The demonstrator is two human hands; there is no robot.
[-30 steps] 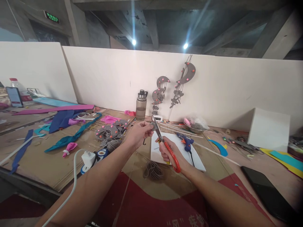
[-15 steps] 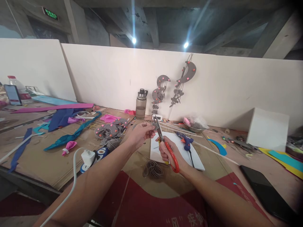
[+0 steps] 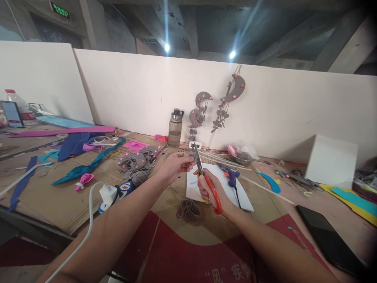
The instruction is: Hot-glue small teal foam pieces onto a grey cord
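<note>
Workpiece: a small grey felt piece (image 3: pixel 192 156), pinched above the bench between the two hands, in front of the white sheet (image 3: pixel 219 188). Its outline is too small to make out.
Left hand: the left hand (image 3: pixel 173 167) has thumb and fingertips closed on the near edge of the grey felt piece; the remaining fingers are curled.
Right hand: the right hand (image 3: pixel 209 188) has its fingers closed through the orange loops of the scissors (image 3: pixel 206 179), gripping them firmly.
Blades: pointing up and away, tips at the felt. Whether the blades are parted or shut on the material cannot be told.
Cutting method (judgement): feed the felt deep into the blades, not at the tips, for a clean edge. Rotate the piece with the left hand; keep the scissors on one line. Hold the pinching fingertips clear of the cut path.
Risk (judgement): a piece this small can twist or slip, so a short, slow closing stroke is advisable.
Beneath the hands: a coil of grey cord (image 3: pixel 189 208) on the cardboard bench top (image 3: pixel 59 204).
Beside the sheet: a blue glue gun (image 3: pixel 230 174).
Left of the hands: a heap of grey felt shapes with pink dots (image 3: pixel 136 162).
Rear: a water bottle (image 3: pixel 175 128) against the white wall panel (image 3: pixel 132 90), with grey crescent hangings (image 3: pixel 229 94) fixed to it.
Far right: a black phone (image 3: pixel 326 240), lying flat.
</note>
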